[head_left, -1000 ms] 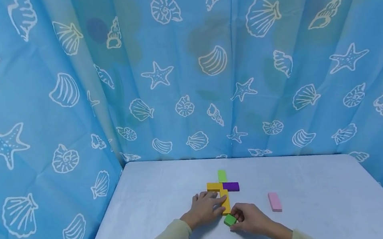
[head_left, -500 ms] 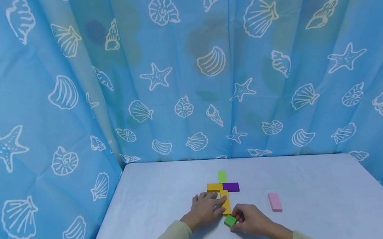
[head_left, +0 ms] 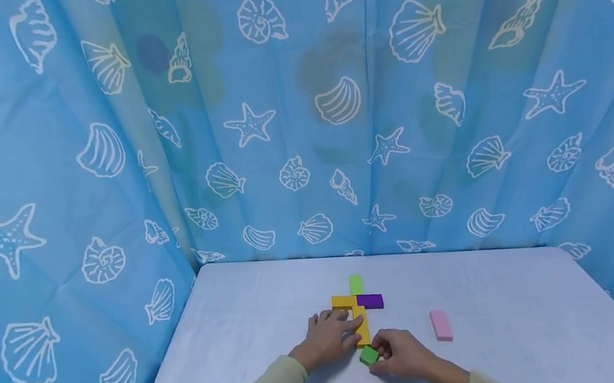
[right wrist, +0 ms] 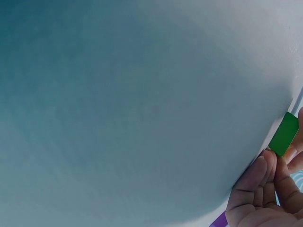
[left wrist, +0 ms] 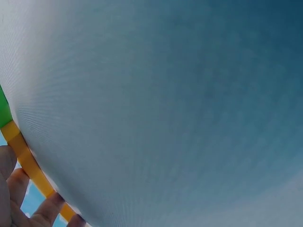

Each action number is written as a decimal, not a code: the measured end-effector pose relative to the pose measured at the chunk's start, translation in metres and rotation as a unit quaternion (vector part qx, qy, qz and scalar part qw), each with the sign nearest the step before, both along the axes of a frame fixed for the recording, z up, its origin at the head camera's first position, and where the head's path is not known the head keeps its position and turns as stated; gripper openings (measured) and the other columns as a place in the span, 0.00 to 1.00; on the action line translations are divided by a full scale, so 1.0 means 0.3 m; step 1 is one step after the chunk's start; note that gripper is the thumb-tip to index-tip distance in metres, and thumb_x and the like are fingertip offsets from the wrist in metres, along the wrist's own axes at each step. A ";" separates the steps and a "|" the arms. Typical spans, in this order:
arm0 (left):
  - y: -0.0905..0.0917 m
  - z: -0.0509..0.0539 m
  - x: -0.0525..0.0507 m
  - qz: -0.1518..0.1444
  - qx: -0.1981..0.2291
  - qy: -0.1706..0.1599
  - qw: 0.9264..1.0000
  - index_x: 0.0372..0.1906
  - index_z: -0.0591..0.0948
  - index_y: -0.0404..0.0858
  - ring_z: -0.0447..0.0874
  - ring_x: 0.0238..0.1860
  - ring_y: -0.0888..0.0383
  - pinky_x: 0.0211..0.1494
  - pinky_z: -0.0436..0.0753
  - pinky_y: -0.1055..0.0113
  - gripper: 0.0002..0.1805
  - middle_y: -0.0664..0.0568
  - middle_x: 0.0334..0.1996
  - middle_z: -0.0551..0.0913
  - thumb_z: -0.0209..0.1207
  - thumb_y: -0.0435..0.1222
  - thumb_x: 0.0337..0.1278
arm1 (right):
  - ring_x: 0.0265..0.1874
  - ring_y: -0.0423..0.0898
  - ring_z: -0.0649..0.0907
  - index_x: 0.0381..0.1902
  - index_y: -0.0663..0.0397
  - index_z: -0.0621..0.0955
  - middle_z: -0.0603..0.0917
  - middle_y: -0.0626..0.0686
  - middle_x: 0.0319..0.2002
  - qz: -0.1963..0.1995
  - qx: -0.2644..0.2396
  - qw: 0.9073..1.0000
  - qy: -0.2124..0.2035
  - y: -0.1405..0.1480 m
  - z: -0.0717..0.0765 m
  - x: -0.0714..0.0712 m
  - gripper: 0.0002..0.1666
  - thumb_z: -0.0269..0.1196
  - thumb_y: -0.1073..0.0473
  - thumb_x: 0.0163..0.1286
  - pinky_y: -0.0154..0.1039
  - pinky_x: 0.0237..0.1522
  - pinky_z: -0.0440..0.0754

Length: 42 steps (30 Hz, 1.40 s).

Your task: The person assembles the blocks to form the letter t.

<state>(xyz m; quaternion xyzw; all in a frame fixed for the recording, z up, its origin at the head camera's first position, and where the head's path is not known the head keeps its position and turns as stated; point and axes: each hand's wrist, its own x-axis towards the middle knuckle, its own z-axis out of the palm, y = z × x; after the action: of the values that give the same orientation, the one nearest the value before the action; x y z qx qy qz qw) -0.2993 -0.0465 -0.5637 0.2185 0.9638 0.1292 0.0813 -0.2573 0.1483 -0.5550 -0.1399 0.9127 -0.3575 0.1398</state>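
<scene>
Just below an upright-running yellow block [head_left: 363, 330] lies a green block [head_left: 369, 355], turned at an angle to it. My right hand [head_left: 401, 354] pinches that green block between thumb and fingers from its right side. With fingers spread, my left hand [head_left: 329, 339] rests on the long yellow block, its fingertips touching the block. A second yellow block [head_left: 343, 302] lies crosswise at the top, partly covered by the left fingers. A purple block [head_left: 370, 301] adjoins on the right, and a light green block [head_left: 356, 284] stands farthest back.
Off to the right a pink block [head_left: 441, 326] lies alone on the white table [head_left: 502, 301]. A blue curtain [head_left: 298, 121] printed with shells and starfish hangs behind the table and along its left side.
Both hands and the blocks hold their places on the table. Only the head view has shifted slightly.
</scene>
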 end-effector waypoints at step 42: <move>-0.005 -0.010 -0.005 -0.006 0.008 -0.005 1.000 0.70 0.68 0.69 0.65 0.70 0.47 0.71 0.60 0.36 0.26 0.56 0.70 0.71 0.52 0.59 0.68 | 0.47 0.50 0.80 0.54 0.52 0.81 0.83 0.52 0.50 0.081 -0.013 0.996 0.017 0.186 0.071 -0.035 0.31 0.75 0.45 0.55 0.45 0.42 0.83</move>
<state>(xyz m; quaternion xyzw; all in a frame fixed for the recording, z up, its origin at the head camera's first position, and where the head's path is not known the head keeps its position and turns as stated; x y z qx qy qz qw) -0.3010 -0.0479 -0.5668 0.2246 0.9609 0.1378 0.0851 -0.2676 0.2042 -0.5336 -0.2213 0.8960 -0.3541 0.1509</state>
